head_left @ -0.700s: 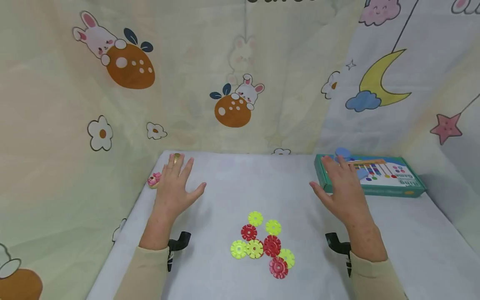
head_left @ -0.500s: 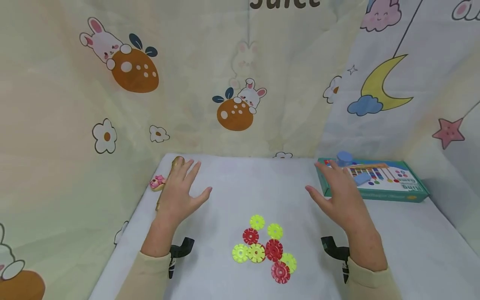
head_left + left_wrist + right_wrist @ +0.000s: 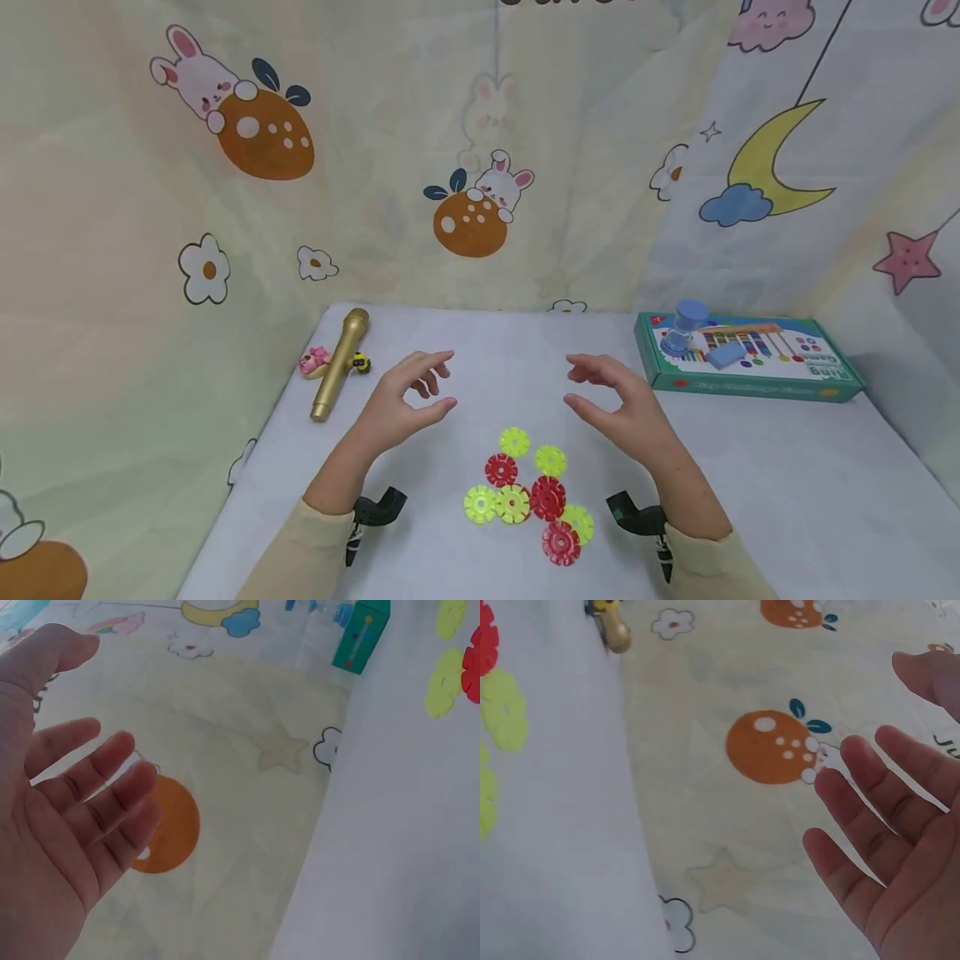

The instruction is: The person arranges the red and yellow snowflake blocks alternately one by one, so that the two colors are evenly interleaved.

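Note:
Both hands hover over the white table, palms toward each other, fingers loosely bent around nothing. The left hand (image 3: 401,404) is left of the group of notched plastic discs; the right hand (image 3: 622,408) is to their right and farther back. Several discs lie flat in the middle, among them a yellow-green disc (image 3: 514,442) at the back, a red disc (image 3: 548,498) in the center and another red disc (image 3: 561,543) nearest the front. Some overlap. In the left wrist view the left hand (image 3: 67,795) shows its bare palm, as does the right hand (image 3: 900,840) in the right wrist view.
At the back left lie a gold microphone (image 3: 341,362), a pink figurine (image 3: 313,362) and a small yellow-black toy (image 3: 362,362). A green game box (image 3: 757,379) at the back right bears a blue-capped hourglass (image 3: 684,327) and a blue block (image 3: 726,356). Printed cloth surrounds the table.
Both hands have moved inward, toward each other, and their spread fingers have relaxed into a bend. The microphone and hourglass have come into full view. The discs have stayed in place.

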Motion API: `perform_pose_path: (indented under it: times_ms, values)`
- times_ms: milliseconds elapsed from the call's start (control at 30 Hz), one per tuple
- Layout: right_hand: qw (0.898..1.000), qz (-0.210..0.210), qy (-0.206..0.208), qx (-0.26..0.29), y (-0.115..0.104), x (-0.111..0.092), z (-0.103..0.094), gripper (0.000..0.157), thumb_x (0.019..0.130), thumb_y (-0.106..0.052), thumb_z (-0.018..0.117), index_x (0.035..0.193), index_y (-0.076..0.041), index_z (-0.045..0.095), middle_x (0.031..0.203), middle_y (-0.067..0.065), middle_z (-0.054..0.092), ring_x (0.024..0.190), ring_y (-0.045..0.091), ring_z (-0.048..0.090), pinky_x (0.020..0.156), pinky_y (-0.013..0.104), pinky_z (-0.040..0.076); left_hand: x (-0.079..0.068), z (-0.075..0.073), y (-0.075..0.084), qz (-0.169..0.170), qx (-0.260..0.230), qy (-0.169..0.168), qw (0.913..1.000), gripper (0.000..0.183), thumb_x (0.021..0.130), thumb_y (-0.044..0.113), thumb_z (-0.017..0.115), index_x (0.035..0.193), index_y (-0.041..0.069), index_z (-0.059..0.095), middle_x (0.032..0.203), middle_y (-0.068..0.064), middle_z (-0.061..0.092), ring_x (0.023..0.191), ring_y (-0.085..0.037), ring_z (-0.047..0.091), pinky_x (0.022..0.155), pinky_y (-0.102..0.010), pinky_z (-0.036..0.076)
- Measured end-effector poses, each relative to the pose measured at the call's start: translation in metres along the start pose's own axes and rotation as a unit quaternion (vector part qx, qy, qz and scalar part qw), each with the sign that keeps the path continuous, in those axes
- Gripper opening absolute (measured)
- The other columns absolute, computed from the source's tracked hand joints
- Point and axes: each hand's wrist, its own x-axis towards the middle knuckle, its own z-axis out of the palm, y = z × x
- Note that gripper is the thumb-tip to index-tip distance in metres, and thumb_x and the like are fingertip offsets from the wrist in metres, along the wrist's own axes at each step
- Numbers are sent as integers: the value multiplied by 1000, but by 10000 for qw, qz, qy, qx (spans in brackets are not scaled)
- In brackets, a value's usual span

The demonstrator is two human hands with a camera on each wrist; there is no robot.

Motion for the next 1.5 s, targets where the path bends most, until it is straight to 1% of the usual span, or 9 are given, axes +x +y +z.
perform_pose_path:
  times_ms: [133,267,400,567,733,900,1033,1233,1500]
  values:
    - [9962,370,-695,385,14,1,23,37,82,-28,74,118,-26,62,103,-6,62,93,12,58,83,37,50,2,14,-12,-459,-349,-430,9974,54,80,32,75,131,30,54,96,7,57,78,-12,54,70,-30,50]
    - [9829,938,-1494,525,27,0,48,33,84,-29,72,115,-24,65,100,-2,61,88,16,56,75,33,50,0,29,-22,-1068,-478,-996,9881,50,80,38,74,127,32,57,93,4,58,77,-13,54,67,-29,49]
    - [9617,1509,-2262,355,39,-5,69,41,85,-26,71,123,-17,62,96,0,57,85,18,51,69,30,48,-3,43,-33,-1689,-479,-1625,9710,47,80,41,74,122,22,63,88,4,59,73,-16,54,59,-30,48]
    - [9428,1763,-2823,-180,47,-12,84,52,84,-29,71,133,-22,55,91,-2,51,83,17,47,65,30,45,-7,57,-36,-2158,-629,-2414,9440,38,81,36,73,114,18,67,83,1,60,65,-16,52,53,-29,46]
    - [9411,1678,-2804,-870,42,-12,89,50,83,-30,73,130,-26,58,91,-4,49,80,14,47,63,28,44,-10,65,-30,-2245,-871,-2751,9308,30,82,29,73,111,19,69,81,-1,61,66,-15,51,55,-28,45]
    - [9382,1906,-2576,-1305,37,-13,87,46,77,-28,78,120,-25,63,90,-5,51,82,16,47,67,29,46,-15,76,-30,-2139,-791,-2767,9335,29,82,23,73,110,19,69,78,0,60,69,-13,52,60,-26,44]
    - [9351,2041,-2523,-1424,36,-15,82,44,70,-28,84,108,-23,63,91,-5,52,85,17,48,72,31,48,-19,83,-28,-2034,-348,-2802,9375,34,79,25,76,112,23,69,76,3,58,68,-11,51,60,-26,43]
    - [9366,1932,-2582,-1374,38,-16,81,49,69,-33,84,112,-23,61,91,-4,51,83,16,47,69,31,46,-20,84,-20,-1603,549,-2945,9405,40,75,31,80,114,27,68,80,7,53,75,-8,46,62,-24,41]
    - [9348,2141,-2474,-1385,39,-16,84,43,67,-32,85,101,-22,62,90,-4,51,83,16,47,71,30,46,-21,86,-19,-1439,854,-2991,9395,37,75,34,79,108,26,66,83,8,53,76,-7,47,64,-24,41]
